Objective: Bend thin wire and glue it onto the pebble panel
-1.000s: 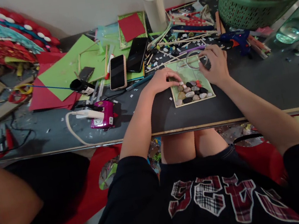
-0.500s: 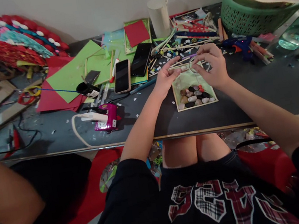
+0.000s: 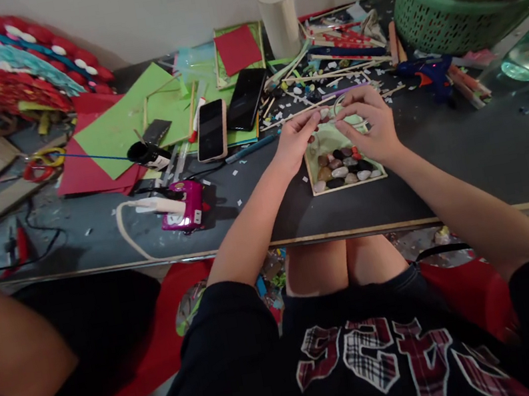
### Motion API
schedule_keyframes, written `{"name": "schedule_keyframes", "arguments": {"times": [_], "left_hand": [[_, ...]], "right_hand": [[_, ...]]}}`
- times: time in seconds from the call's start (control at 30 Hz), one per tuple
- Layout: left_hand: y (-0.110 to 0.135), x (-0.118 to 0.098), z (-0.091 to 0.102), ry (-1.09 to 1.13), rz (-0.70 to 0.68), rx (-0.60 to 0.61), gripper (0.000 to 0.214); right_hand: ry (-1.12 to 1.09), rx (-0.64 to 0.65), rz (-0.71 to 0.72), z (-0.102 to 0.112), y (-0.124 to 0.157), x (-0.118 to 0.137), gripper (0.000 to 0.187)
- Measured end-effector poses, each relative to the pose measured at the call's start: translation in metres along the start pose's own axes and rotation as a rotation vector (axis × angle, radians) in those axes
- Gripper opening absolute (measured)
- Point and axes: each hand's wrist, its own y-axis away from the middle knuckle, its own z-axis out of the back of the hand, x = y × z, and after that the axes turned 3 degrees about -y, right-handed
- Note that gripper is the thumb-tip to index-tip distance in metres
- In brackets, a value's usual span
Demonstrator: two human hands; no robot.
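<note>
Above the far part of a shallow green tray [image 3: 310,173] with thin pale edges, my two hands are held close together. My left hand [image 3: 298,139] is closed in a pinch, with a small whitish bit at its fingertips too small to name. In the curled fingers of my right hand [image 3: 371,123] is a thin pale ring [image 3: 338,103], partly hidden by the fingers. Beneath the hands, rounded pebbles [image 3: 340,172] in black, brown, white and orange-red fill the tray's near part.
Left of the tray lie two phones [image 3: 211,130], a blue pen [image 3: 251,149] and a pink power adapter [image 3: 183,206]. Behind it stand a white cylinder [image 3: 279,20] and scattered sticks. A glue gun [image 3: 429,77], green basket [image 3: 447,15] and glass [image 3: 522,57] are right. A person's arm [image 3: 10,328] is at left.
My left fingers, spread before, have closed into a pinch. The right hand has shifted slightly, still holding the ring. The view has shifted a little; the tray and pebbles look unchanged.
</note>
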Motion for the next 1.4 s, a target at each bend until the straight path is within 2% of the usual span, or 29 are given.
{"name": "schedule_keyframes", "arguments": {"times": [0.23, 0.4, 0.6, 0.77, 0.9, 1.03, 1.23, 1.3, 1.4], "left_hand": [[0.005, -0.017, -0.004, 0.111, 0.0, -0.013, 0.05], [0.006, -0.018, -0.004, 0.041, -0.067, 0.01, 0.053], [0.008, -0.014, 0.002, -0.214, -0.169, -0.127, 0.051], [0.007, -0.008, 0.001, -0.173, -0.358, -0.218, 0.049], [0.007, -0.009, -0.002, -0.121, -0.414, -0.234, 0.05], [0.007, -0.011, -0.003, -0.069, -0.38, -0.253, 0.053], [0.002, -0.006, -0.005, 0.172, -0.196, -0.276, 0.059], [0.001, -0.005, -0.006, 0.277, -0.156, -0.282, 0.057], [0.0, -0.007, -0.009, 0.396, -0.052, -0.278, 0.047]], "right_hand": [[0.028, 0.005, 0.001, -0.001, 0.002, 0.002, 0.053], [0.015, -0.035, 0.016, -0.001, 0.003, 0.001, 0.046], [-0.095, -0.127, 0.013, -0.004, 0.002, -0.006, 0.041], [-0.322, -0.116, -0.044, -0.012, 0.004, -0.012, 0.04], [-0.387, -0.123, -0.062, -0.017, 0.006, -0.012, 0.039], [-0.362, -0.157, -0.034, -0.014, 0.004, -0.009, 0.033], [-0.219, -0.192, 0.132, -0.007, 0.002, -0.006, 0.019], [-0.201, -0.198, 0.169, -0.007, 0.003, -0.006, 0.018], [-0.21, -0.199, 0.143, -0.009, 0.004, -0.007, 0.021]]}}
